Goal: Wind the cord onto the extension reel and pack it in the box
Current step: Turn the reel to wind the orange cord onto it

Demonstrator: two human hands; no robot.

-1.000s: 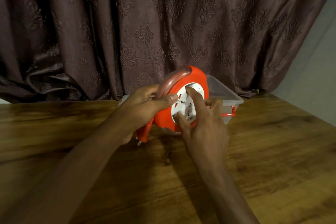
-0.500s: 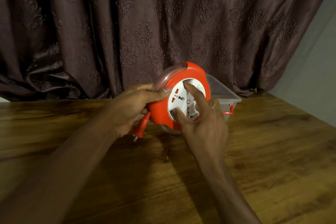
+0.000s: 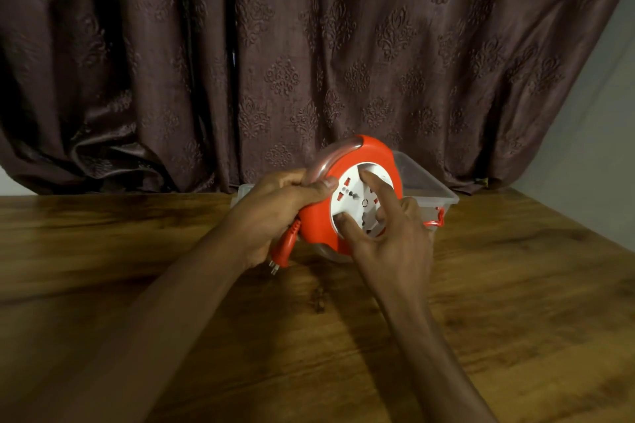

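An orange extension reel (image 3: pixel 371 153) with a white socket face (image 3: pixel 354 197) is held upright just above the wooden table. My left hand (image 3: pixel 278 206) grips its left rim, thumb on the front. My right hand (image 3: pixel 391 237) has its fingers and thumb pressed on the white socket disc. The orange plug (image 3: pixel 282 252) hangs from the reel's lower left, under my left hand, prongs pointing down. Behind the reel stands a clear plastic box (image 3: pixel 433 187) with an orange latch (image 3: pixel 434 220). The wound cord itself is hidden inside the reel.
The wooden table (image 3: pixel 481 302) spreads across the foreground. A dark patterned curtain (image 3: pixel 275 62) hangs close behind the box. A pale wall (image 3: pixel 598 130) is at the right.
My right hand's fingers have shifted on the white disc, which has turned a little. The reel has risen slightly. The plug has swung lower beneath my left hand.
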